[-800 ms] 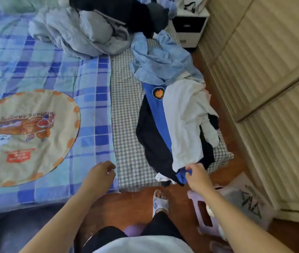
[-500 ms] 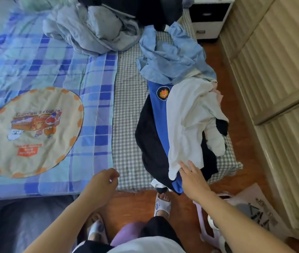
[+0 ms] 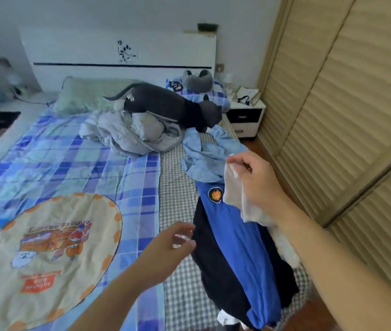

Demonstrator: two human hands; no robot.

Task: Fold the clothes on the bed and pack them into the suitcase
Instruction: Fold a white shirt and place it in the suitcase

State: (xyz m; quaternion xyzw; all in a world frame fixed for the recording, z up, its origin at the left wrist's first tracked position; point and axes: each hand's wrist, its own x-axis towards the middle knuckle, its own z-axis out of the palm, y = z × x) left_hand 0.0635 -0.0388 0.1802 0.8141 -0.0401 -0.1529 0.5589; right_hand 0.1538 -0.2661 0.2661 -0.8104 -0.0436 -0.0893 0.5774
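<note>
Across the bed point(image 3: 70, 163), the raised right hand point(image 3: 259, 180) pinches the white garment point(image 3: 233, 194) in its fingers point(image 3: 237, 161). Left hand point(image 3: 168, 247) hovers, fingers loosely spread. Earlier, that garment lay low on the blue-and-black jacket point(image 3: 235, 247).

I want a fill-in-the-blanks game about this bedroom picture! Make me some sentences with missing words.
1. The right hand pinches a ____ garment and lifts it.
2. The left hand holds ____.
3. The animal standing on the crumpled grey bedding is a grey ____.
4. The blue and black garment on the bed bears a round ____ badge.

Missing words: white; nothing; cat; orange
</note>
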